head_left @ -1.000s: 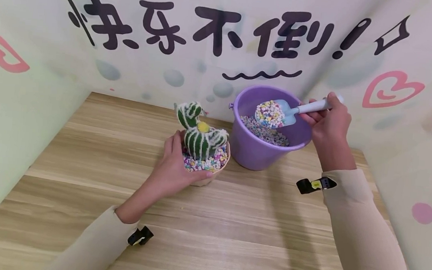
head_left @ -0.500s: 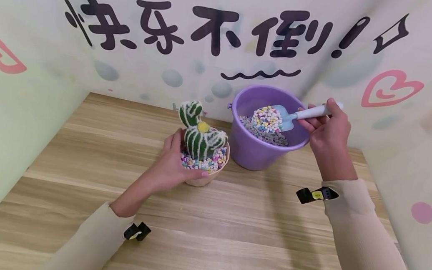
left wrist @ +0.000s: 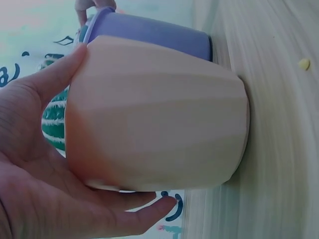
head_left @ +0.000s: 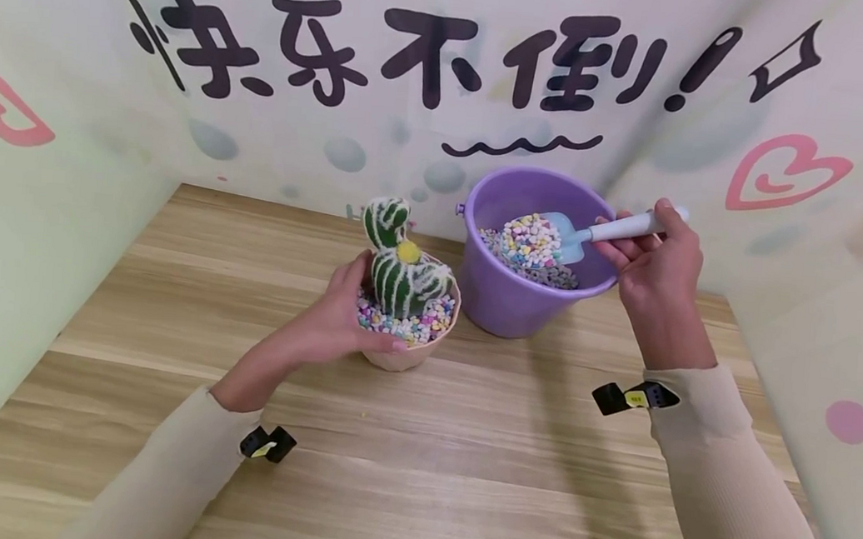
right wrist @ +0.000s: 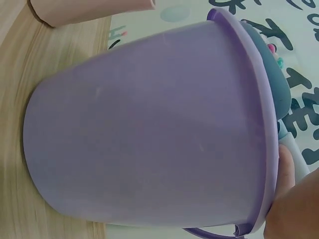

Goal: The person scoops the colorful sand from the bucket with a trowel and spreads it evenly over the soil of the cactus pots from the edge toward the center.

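Observation:
My left hand (head_left: 323, 320) grips a pale pink, faceted flowerpot (head_left: 401, 359) at its rim, thumb on the near side and fingers on the far left. In the pot stand a green cactus (head_left: 400, 288) with white fuzz and a yellow flower, and multicoloured pebbles (head_left: 439, 316). The left wrist view shows thumb and fingers spread around the pot (left wrist: 159, 114). My right hand (head_left: 661, 265) holds a small shovel (head_left: 622, 227) by its whitish handle. Pebbles (head_left: 529, 241) heap on its light blue blade, above the purple bucket (head_left: 500, 299). In the right wrist view the bucket (right wrist: 149, 129) hides most of the hand (right wrist: 294, 204).
More pebbles (head_left: 559, 276) lie inside the bucket, which stands just right of the pot. The wood-grain table (head_left: 417, 469) meets a printed wall (head_left: 402, 150) close behind both. One yellow pebble (left wrist: 304, 64) lies on the table in the left wrist view.
The loaded shovel has dipped and shifted slightly left over the bucket. My left wrist has swung up and left, and the cactus pot has turned slightly, still in my left hand.

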{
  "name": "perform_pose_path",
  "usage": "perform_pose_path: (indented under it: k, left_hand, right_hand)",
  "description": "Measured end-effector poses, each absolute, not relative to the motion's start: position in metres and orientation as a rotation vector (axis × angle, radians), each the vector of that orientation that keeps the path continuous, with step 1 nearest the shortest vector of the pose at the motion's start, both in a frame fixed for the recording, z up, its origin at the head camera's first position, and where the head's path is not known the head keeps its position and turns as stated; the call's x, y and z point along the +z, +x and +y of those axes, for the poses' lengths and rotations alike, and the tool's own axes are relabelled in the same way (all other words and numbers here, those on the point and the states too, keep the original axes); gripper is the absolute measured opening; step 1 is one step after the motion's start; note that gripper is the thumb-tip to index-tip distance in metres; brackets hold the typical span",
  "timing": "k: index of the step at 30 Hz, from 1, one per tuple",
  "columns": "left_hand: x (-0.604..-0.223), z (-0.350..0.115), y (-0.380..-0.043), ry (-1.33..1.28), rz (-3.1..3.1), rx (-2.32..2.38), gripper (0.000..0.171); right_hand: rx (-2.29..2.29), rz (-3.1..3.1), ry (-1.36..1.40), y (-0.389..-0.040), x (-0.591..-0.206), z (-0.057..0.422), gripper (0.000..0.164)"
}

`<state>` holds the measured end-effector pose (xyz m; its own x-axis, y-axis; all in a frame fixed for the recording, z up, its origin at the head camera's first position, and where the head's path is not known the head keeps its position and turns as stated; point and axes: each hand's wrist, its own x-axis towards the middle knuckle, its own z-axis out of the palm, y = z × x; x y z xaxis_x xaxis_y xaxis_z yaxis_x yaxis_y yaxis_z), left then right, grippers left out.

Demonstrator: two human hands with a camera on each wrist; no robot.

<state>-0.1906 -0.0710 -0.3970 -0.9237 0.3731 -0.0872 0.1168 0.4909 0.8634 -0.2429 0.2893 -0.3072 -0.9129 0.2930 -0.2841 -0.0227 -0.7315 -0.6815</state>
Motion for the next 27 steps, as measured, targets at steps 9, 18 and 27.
perform_pose_path:
  k: [9, 18, 27]
  left_hand:
    - [-0.396, -0.076, -0.199, 0.46, 2.395, 1.42, 0.128]
    - [-0.397, -0.078, -0.201, 0.463, 2.352, 1.428, 0.127]
    - [-0.397, -0.07, -0.184, 0.397, 2.451, 1.447, 0.119]
  right_hand:
    - [2.735, -1.006, -0.559, -0.239, -0.309, 0.288, 0.029]
    - [2.745, -1.019, -0.525, -0.235, -0.312, 0.29, 0.034]
    - [2.761, -1.018, -0.504, -0.232, -0.312, 0.288, 0.033]
